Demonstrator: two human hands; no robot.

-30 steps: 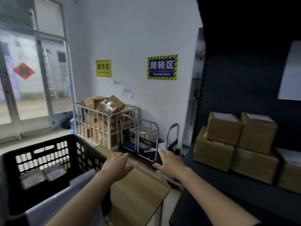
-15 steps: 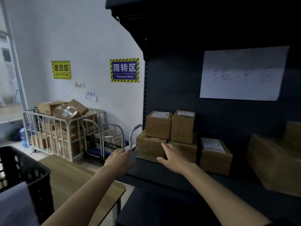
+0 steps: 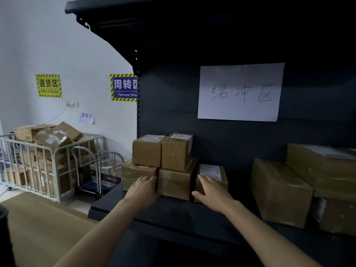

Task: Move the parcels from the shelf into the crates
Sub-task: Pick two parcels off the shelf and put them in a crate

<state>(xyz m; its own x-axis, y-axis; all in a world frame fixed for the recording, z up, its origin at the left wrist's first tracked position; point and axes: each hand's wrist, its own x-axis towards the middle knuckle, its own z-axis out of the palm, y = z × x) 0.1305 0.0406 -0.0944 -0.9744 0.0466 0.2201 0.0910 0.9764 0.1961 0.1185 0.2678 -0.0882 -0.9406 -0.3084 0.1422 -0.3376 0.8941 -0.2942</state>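
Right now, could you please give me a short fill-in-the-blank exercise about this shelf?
1. The left hand touches the ____ row of the stacked boxes.
2. The right hand is at a box with a ____ label on top.
3. The metal cage stands to the shelf's ____.
Missing words: bottom; white; left.

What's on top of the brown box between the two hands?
A smaller taped box with a white label sits on it, beside another small box resting on the left neighbour. The covered top of the middle box and anything behind the stack cannot be seen.
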